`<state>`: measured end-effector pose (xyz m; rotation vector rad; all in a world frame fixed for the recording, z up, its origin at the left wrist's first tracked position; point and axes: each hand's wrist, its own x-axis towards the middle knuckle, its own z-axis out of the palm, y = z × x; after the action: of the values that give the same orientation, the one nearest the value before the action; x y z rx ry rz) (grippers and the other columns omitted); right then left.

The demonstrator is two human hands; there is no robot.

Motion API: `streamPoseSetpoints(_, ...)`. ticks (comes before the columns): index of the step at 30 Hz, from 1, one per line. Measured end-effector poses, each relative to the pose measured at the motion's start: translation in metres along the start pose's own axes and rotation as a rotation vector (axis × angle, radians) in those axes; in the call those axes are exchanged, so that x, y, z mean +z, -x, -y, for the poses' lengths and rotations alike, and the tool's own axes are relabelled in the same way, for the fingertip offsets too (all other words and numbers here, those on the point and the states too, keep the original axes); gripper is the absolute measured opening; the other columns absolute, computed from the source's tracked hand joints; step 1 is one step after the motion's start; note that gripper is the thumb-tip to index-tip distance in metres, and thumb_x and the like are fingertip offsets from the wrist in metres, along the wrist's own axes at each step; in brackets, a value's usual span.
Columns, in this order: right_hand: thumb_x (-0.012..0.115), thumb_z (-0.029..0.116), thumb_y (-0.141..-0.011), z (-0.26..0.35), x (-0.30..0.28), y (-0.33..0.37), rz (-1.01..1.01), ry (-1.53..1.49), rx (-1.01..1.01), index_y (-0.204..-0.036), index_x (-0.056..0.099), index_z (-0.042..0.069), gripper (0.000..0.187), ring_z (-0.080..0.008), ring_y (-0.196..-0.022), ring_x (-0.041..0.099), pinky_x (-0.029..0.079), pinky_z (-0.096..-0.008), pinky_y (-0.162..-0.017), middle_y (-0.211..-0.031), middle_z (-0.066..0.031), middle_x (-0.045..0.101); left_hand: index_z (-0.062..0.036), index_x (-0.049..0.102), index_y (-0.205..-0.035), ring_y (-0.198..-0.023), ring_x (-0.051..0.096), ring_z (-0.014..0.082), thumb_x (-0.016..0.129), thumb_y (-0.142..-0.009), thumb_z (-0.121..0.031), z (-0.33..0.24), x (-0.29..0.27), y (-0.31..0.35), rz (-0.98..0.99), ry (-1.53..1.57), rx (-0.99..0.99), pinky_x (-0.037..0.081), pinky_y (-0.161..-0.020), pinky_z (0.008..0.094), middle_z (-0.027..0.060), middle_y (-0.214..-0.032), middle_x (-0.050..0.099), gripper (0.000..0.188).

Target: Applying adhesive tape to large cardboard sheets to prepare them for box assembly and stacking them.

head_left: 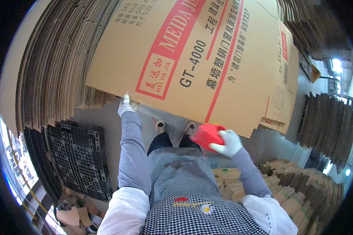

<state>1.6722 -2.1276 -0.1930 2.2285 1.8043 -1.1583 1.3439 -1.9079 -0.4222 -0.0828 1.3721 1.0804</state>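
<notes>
A large flat brown cardboard sheet with red and black print hangs in front of me, tilted. My left hand, in a white glove, grips its lower left edge. My right hand, also gloved, holds a red object just below the sheet's lower edge. I cannot tell what kind of object it is. My feet in white shoes stand on the grey floor under the sheet.
A tall stack of flat cardboard rises at the left. A black plastic pallet lies on the floor at lower left. More cardboard stacks sit at the right, lower right and far right.
</notes>
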Motion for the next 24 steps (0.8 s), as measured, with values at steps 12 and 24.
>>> streamPoseSetpoints(12,0.058,0.054,-0.071,-0.072,0.044,-0.029,0.448,0.835,0.539,-0.094,0.069,0.006,0.053,-0.0256,-0.092,0.063,0.048,-0.0366,-0.080,-0.094,-0.0167,0.066,-0.0053,0.045,-0.124,-0.090,0.060,0.0315,0.068,-0.080,-0.019,-0.017,0.024,0.083,-0.044,-0.003,0.119,0.056,-0.072,0.0424,0.0154,-0.111,0.055,0.051)
streamPoseSetpoints(24,0.076,0.043,-0.059,-0.099,-0.016,-0.029,-0.510,0.359,0.216,-0.087,0.056,0.001,0.054,-0.0359,-0.081,0.057,0.040,-0.0429,-0.083,-0.082,-0.0197,0.062,0.0019,0.038,-0.128,-0.123,0.032,0.0376,0.059,-0.077,-0.026,0.018,0.074,0.181,-0.113,-1.405,0.833,0.026,-0.098,0.0515,0.0246,-0.129,0.040,0.061)
